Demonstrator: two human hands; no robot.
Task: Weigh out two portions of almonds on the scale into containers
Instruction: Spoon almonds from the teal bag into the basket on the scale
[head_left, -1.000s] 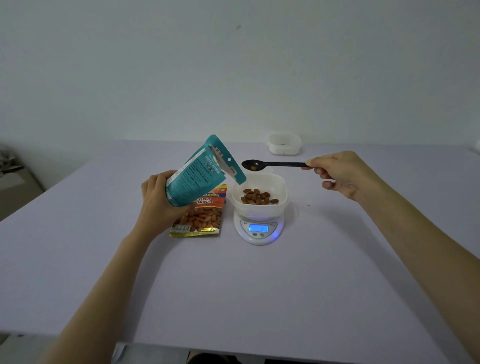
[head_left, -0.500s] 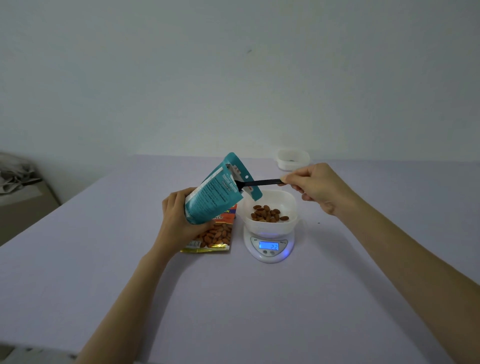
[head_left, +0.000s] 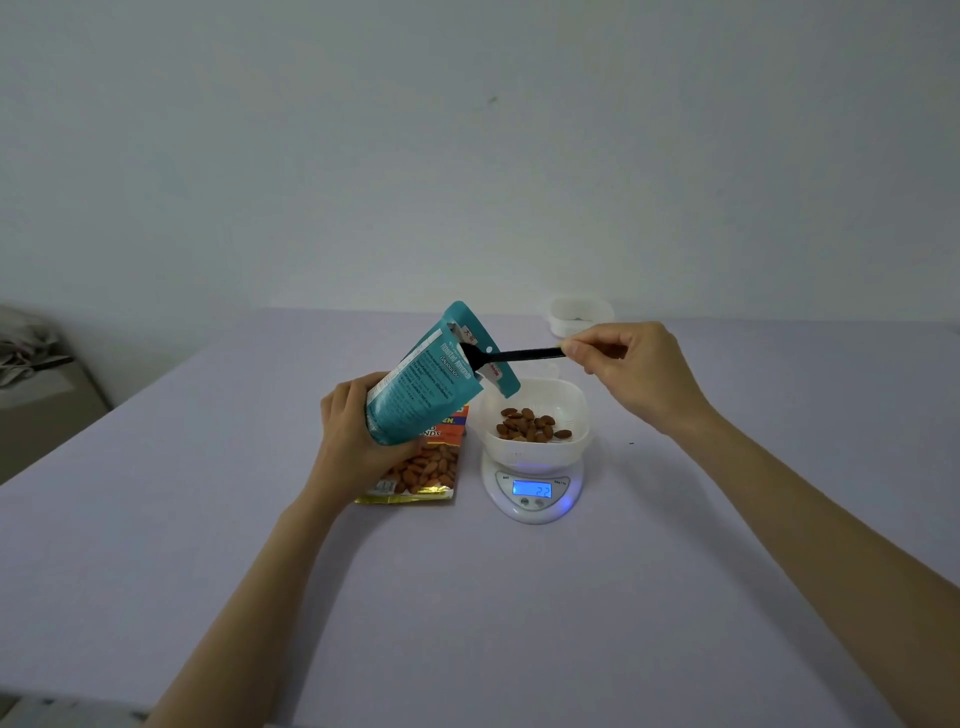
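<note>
My left hand (head_left: 353, 436) grips a teal almond pouch (head_left: 421, 384), tilted with its open mouth up and to the right. My right hand (head_left: 631, 371) pinches the end of a black spoon (head_left: 519, 355), whose bowl is inside the pouch mouth. Just right of the pouch, a white container (head_left: 574, 402) holding several almonds (head_left: 530, 425) sits on a round white scale (head_left: 535, 493). The scale's blue display is lit and reads about 22.
A second almond packet (head_left: 421, 473), orange and gold, lies flat on the table under my left hand. Another white container (head_left: 579, 314) stands at the table's far edge. The lilac table (head_left: 519, 597) stretches toward me. A grey cabinet with cloth is at far left.
The spoon, which a second ago was held over the container with an almond in it, has moved left into the pouch mouth. The camera view shifted, too.
</note>
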